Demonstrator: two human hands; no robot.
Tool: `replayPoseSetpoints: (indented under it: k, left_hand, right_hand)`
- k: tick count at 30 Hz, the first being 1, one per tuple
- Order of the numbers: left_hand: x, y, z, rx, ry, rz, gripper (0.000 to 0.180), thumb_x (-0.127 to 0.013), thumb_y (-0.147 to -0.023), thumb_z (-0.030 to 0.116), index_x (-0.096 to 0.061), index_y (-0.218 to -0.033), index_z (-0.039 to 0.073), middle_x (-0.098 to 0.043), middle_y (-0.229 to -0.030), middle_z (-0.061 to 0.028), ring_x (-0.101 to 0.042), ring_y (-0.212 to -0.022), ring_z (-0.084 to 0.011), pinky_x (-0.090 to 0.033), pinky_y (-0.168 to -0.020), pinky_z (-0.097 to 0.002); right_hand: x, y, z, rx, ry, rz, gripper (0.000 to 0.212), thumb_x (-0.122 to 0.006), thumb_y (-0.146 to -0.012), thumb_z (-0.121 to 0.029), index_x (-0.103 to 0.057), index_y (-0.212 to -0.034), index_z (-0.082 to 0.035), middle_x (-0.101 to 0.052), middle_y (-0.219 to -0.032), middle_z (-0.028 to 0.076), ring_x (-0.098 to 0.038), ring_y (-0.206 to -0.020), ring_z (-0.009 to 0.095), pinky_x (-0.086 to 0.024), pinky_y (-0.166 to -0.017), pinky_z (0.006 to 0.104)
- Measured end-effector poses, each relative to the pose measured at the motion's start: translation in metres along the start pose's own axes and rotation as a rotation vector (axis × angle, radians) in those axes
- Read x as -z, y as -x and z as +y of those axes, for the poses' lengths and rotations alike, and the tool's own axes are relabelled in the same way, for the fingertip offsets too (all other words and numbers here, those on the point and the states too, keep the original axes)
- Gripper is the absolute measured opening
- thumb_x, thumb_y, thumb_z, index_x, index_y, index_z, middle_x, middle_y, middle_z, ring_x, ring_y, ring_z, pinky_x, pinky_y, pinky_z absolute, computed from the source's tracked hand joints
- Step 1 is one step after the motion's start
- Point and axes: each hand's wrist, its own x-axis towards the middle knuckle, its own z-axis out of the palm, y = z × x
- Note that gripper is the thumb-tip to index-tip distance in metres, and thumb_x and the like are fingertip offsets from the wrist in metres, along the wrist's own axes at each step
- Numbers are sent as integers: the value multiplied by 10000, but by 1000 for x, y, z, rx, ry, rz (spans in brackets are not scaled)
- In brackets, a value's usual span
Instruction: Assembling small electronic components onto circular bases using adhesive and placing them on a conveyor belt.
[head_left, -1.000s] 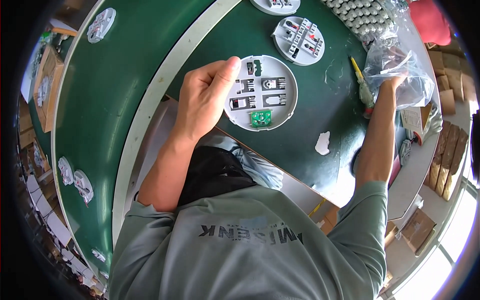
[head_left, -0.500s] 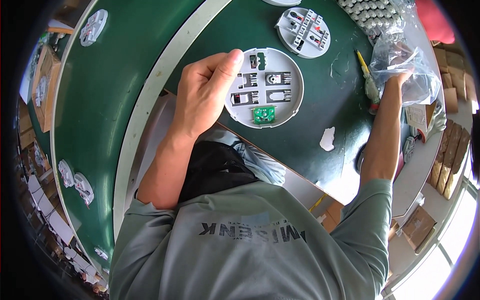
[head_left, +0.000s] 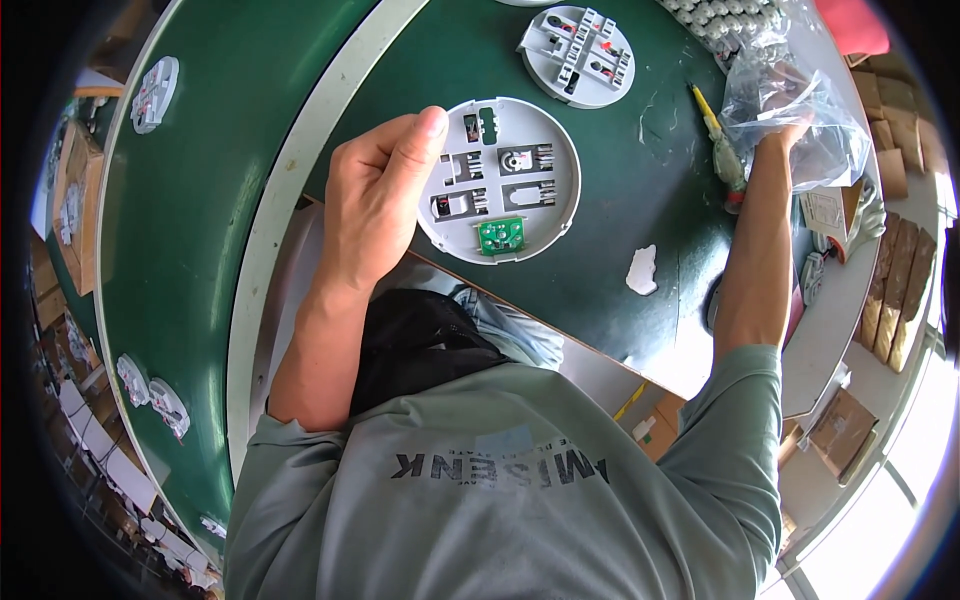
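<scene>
My left hand [head_left: 375, 190] grips the left rim of a round white plastic housing [head_left: 505, 180], thumb on top. Its inner side faces up, showing slots, metal contacts and a small green circuit board [head_left: 501, 236] at the near edge. My right hand [head_left: 788, 132] reaches into a clear plastic bag [head_left: 825, 140] at the far right; the film covers its fingers, so their pose and anything in them are hidden. Just left of that forearm lies a yellow-handled screwdriver-like tool [head_left: 715, 125]. A second round white housing [head_left: 578, 57] with red parts rests on the table beyond.
Bubble-like packed pale parts [head_left: 725, 20] sit by the bag. A white scrap [head_left: 642, 271] lies on the green table [head_left: 600, 190]. Left, a pale curved rail [head_left: 290, 170] borders a green conveyor [head_left: 190, 270] carrying several white housings [head_left: 156, 95]. Cardboard boxes [head_left: 840, 432] stand at right.
The view has shifted slightly, so the table things appear further left. My left hand still holds the housing, and my right hand stays inside the bag. Conveyor pieces have moved slightly.
</scene>
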Motion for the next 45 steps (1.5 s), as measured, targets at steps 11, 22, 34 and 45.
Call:
replayPoseSetpoints:
  k: [11,22,34,45]
  left_hand:
    - [2,-4,2,-28,-30,-25,463,-609,-1124,312,-611,-781,0,-428,-676,94,-334,-657,-17,-275,-572,-254]
    - [12,2,9,-42,-29,-44,430,-616,-1119,276,-617,-795,-6,-457,-690,82,-354,-670,-21,-299,-579,-259]
    - [22,16,9,-16,27,-29,538,-571,-1139,338,-423,-705,57,-336,-690,90,-279,-668,-42,-250,-579,-286]
    - [36,25,12,31,180,-17,537,-566,-1143,366,-474,-712,57,-345,-695,96,-294,-690,-36,-264,-599,-271]
  right_hand:
    - [0,-3,-7,58,31,-9,215,-719,-929,-107,-810,-1114,-49,-810,-1013,115,-749,-943,215,-571,-865,345]
    - [-8,7,-30,26,76,-36,164,-693,-961,-121,-782,-1087,-68,-804,-997,84,-749,-878,197,-580,-819,342]
    - [-1,-4,29,-35,-25,-53,220,-675,-937,-86,-799,-1119,-79,-811,-1056,71,-749,-985,218,-572,-875,342]
    - [-6,-9,18,10,5,-82,284,-618,-988,-168,-764,-1206,-59,-790,-1128,107,-734,-1033,251,-564,-918,362]
